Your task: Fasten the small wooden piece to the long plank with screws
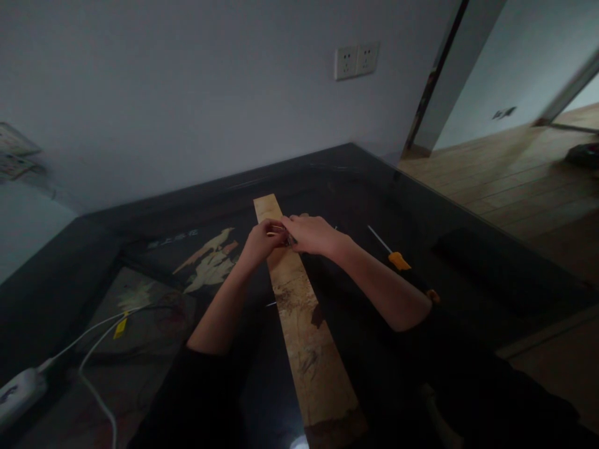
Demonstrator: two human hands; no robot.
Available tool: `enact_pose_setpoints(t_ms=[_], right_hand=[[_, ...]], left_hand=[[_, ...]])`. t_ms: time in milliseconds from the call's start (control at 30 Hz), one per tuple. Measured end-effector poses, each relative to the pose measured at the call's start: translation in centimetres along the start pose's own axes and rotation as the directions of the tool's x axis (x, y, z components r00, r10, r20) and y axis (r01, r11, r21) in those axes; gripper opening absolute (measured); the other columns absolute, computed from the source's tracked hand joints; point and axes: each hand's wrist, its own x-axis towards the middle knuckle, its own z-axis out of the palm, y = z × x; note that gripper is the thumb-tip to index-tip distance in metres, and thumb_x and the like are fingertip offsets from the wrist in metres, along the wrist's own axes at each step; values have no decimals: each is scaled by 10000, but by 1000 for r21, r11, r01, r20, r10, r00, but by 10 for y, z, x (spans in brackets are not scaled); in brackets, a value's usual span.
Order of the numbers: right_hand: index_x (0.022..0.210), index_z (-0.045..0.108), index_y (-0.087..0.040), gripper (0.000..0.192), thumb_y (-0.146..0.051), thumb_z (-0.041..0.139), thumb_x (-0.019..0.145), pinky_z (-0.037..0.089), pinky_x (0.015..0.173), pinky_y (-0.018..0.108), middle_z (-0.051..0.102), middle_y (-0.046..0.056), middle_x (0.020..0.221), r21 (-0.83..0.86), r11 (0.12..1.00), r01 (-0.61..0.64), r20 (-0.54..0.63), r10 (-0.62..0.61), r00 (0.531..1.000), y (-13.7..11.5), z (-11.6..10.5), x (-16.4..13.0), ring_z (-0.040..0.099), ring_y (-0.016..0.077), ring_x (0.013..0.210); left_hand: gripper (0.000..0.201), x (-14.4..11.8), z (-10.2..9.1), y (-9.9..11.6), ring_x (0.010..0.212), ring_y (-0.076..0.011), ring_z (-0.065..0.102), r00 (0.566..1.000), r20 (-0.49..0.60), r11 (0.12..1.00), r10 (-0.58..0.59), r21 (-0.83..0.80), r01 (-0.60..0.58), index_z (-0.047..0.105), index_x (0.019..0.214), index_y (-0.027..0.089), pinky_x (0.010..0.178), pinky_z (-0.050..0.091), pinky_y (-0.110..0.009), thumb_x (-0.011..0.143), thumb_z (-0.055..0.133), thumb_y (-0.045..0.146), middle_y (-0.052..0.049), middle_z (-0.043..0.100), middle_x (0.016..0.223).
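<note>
Dim room with a glossy black table (468, 262) set against a pale wall. Nearest, at the left edge, a white power strip (16, 390) trails white cables. A long wooden plank (304, 330) lies on the table, its long axis running away from the viewer. Above its far end the left hand (262, 240) and right hand (311, 234) meet, fingers pinched together on a small object too dark to identify. Just right lies an orange-handled screwdriver (395, 257), tip pointing away. Faint unreadable writing shows under the glass. Farthest, a double wall socket (356, 61).
</note>
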Motion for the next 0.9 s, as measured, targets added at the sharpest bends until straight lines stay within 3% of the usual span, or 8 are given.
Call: enact_pose_setpoints(t_ms=[133,367,500,600,767,900], right_hand=[[1302,467,-133,524,-225,631,814,485,781,428,620,161,1171,-22,1000,-14,-23,14,1000,-7,0,-1,609,313,1014],[1251,496,-169,392,-247,546,870,468,744,351,627,131,1175,59,998,-29,-47,32,998,-9,-11,-5,632,268,984],[1193,548,-179,353,-305,576,865,435,691,301,649,98,1128,110,992,-67,-77,76,994,-7,-32,-13,635,240,960],[1133,599,-197,302,-331,593,863,390,634,270,676,58,991,181,982,-50,-88,67,994,-5,-47,-20,629,181,838],[1019,658,-186,225,-330,564,874,341,569,268,673,47,859,231,972,-51,-117,80,990,-6,-52,-26,587,149,696],[1092,640,-179,266,-305,550,877,445,675,300,681,77,961,291,956,-43,-58,63,996,-13,-21,-40,629,192,797]], left_hand=[[216,-1,-3,1,614,-114,648,999,51,997,-8,-75,12,559,894,135,654,560,-283,707,666,150,-1,656,710],[271,0,-18,5,597,-141,641,997,46,997,60,46,-62,673,895,124,605,517,-257,650,712,233,-17,682,657],[299,-5,-42,17,656,-155,657,997,-29,997,73,27,-72,701,883,116,659,522,-278,638,730,285,-48,716,737],[336,-17,-71,16,687,-157,660,991,-99,996,84,-3,-85,690,883,126,678,523,-278,622,742,331,-49,719,762],[376,-56,-131,-24,662,-164,658,979,-205,1000,-14,3,15,667,821,141,668,520,-286,550,768,380,-45,712,716],[374,-89,-172,-67,649,-176,656,944,-314,990,-99,66,126,679,805,146,645,516,-288,520,747,379,-41,713,707]])
